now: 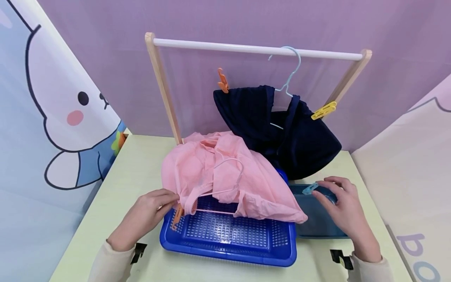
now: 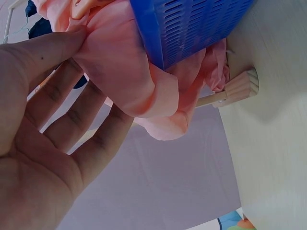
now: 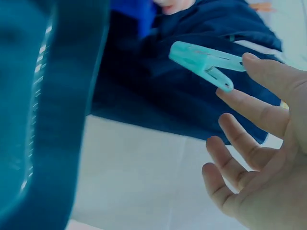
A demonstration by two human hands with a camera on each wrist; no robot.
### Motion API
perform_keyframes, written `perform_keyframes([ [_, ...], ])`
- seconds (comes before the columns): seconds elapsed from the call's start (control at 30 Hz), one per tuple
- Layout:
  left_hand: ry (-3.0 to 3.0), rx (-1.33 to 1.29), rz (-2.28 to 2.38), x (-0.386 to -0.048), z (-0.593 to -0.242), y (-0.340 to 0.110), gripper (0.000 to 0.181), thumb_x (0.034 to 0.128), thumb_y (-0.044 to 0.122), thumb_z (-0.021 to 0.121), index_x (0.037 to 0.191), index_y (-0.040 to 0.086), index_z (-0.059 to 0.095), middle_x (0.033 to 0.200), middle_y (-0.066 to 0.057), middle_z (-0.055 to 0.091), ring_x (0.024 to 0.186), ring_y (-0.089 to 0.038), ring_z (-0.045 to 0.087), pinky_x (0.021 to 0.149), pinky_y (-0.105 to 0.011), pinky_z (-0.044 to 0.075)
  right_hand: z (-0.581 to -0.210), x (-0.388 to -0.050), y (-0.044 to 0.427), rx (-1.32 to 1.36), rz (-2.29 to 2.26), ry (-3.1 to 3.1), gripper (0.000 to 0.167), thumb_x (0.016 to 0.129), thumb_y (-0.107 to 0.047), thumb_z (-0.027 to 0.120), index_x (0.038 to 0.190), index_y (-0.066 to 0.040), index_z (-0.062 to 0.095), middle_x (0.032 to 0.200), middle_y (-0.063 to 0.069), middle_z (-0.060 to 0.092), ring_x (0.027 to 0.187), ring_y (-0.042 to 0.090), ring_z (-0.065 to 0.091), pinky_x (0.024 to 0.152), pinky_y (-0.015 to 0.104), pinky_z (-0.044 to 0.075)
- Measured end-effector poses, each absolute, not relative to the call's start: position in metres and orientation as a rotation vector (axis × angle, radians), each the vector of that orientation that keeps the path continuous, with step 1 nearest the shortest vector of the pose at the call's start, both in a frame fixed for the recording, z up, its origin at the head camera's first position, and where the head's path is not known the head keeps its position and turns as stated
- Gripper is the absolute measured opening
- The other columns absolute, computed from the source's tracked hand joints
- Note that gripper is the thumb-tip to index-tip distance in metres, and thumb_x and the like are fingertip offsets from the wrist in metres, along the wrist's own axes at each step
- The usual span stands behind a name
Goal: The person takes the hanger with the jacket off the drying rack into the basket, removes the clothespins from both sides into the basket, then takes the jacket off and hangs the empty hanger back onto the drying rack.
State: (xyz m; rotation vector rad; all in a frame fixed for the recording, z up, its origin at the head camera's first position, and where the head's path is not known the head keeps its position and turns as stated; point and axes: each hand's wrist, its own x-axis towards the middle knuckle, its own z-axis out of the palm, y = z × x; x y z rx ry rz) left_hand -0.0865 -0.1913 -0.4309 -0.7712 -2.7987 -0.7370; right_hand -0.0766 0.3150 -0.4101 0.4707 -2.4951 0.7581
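Pink clothing with a zip lies over the blue basket, a pink hanger inside it. My left hand pinches the garment's left edge between thumb and fingertips, beside an orange clothespin clipped there. In the left wrist view the pink cloth hangs past the fingertips. My right hand pinches a light blue clothespin by its handle ends, above the teal bin. Its other fingers are spread apart.
Behind, a dark navy garment hangs by a light blue hanger from the rack's white rod. An orange clothespin and a yellow clothespin grip its two shoulders. Printed curtains border the table.
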Motion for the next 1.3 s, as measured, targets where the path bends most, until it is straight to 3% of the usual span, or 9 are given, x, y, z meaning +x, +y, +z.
perform_keyframes([
  [0.13, -2.798, -0.768, -0.749, -0.086, -0.432, -0.191, 0.023, 0.0856, 0.006, 0.079, 0.108, 0.012, 0.078, 0.103, 0.003, 0.072, 0.095, -0.015, 0.068, 0.083, -0.036, 0.059, -0.426, -0.079, 0.324, 0.44, 0.645, -2.548, 0.035, 0.069, 0.002, 0.085, 0.101, 0.006, 0.072, 0.11, 0.026, 0.059, 0.1, 0.043, 0.05, 0.075, 0.053, 0.036],
  [0.43, -2.802, -0.759, -0.766, -0.086, -0.433, -0.191, 0.023, 0.0862, 0.006, 0.079, 0.108, 0.013, 0.078, 0.104, 0.003, 0.072, 0.095, -0.014, 0.068, 0.082, -0.035, 0.059, -0.445, -0.078, 0.333, 0.217, 0.488, -2.764, 0.03, 0.081, -0.012, 0.082, 0.103, 0.004, 0.071, 0.113, 0.027, 0.058, 0.097, 0.049, 0.052, 0.067, 0.068, 0.041],
  [1.3, -2.779, -0.754, -0.757, -0.087, -0.435, -0.191, 0.022, 0.0863, 0.007, 0.079, 0.107, 0.013, 0.079, 0.103, 0.004, 0.072, 0.094, -0.013, 0.068, 0.081, -0.034, 0.059, -0.446, -0.077, 0.334, 0.217, 0.477, -2.746, 0.036, 0.083, -0.01, 0.079, 0.112, 0.005, 0.068, 0.111, 0.03, 0.061, 0.098, 0.051, 0.055, 0.067, 0.068, 0.043],
])
